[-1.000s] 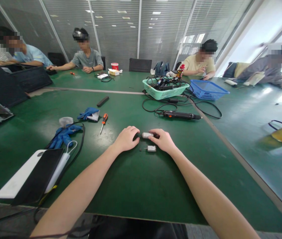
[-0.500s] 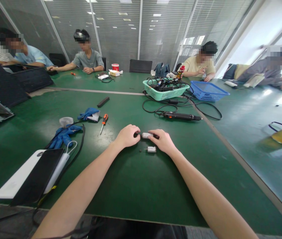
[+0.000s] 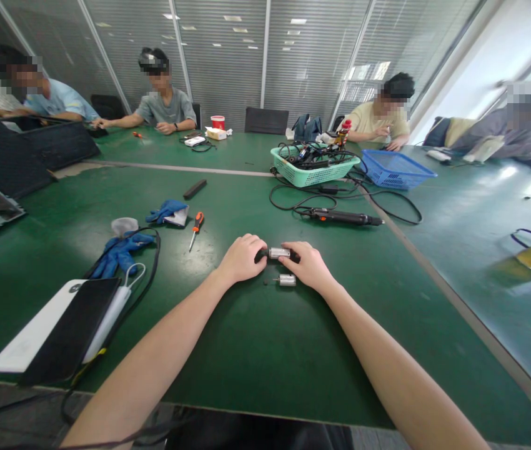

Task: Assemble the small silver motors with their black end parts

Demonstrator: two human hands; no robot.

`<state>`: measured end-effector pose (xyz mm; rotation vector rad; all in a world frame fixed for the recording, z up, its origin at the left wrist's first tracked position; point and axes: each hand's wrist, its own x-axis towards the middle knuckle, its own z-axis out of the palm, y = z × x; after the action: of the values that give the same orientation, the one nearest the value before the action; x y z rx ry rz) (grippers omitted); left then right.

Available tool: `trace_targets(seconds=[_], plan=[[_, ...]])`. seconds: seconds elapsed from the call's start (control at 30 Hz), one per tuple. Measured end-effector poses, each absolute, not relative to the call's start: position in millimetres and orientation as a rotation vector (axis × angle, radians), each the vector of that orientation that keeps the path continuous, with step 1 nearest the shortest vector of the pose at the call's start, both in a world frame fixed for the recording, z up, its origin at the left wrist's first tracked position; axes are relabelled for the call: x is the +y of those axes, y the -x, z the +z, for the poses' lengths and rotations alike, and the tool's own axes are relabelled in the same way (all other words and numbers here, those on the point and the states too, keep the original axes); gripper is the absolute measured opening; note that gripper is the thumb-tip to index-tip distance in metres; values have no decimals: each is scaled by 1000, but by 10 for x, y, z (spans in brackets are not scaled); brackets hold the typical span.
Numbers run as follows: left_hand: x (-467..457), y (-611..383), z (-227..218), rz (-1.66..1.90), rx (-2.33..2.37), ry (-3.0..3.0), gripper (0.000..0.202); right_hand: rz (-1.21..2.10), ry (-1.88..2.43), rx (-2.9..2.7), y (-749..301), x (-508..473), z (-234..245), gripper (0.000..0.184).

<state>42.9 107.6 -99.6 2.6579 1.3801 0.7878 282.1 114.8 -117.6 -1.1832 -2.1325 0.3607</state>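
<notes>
Two small silver cylindrical motors are in front of me on the green table (image 3: 247, 350). The far motor (image 3: 278, 253) lies on its side with the fingers of my right hand (image 3: 310, 265) closed over its right end. A dark part shows under those fingers. My left hand (image 3: 245, 259) is curled round a small black part (image 3: 260, 255), which meets or nearly meets that motor's left end; its full shape is hidden. Nearer to me lies the other motor (image 3: 287, 280), its thin shaft pointing left. A tiny dark piece (image 3: 266, 283) is just left of the shaft.
An orange-handled screwdriver (image 3: 197, 226), blue gloves (image 3: 122, 255) and a phone-like white slab (image 3: 35, 331) are on the left. Beyond my right hand lies a black electric screwdriver (image 3: 345, 217). Farther back are a green basket (image 3: 315, 176) of cables and a blue basket (image 3: 397, 175). Several people sit around.
My left hand has brought the black part closer to the far motor's left end, narrowing the gap. My right hand keeps its hold. The view has shifted slightly.
</notes>
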Motion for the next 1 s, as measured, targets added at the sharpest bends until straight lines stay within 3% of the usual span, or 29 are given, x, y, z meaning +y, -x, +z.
trace_targets(seconds=[1.0], plan=[[1123,-411,-1055,811,1350,-2659,8,315,1143,-2156,-2825,1133,-1167,30]])
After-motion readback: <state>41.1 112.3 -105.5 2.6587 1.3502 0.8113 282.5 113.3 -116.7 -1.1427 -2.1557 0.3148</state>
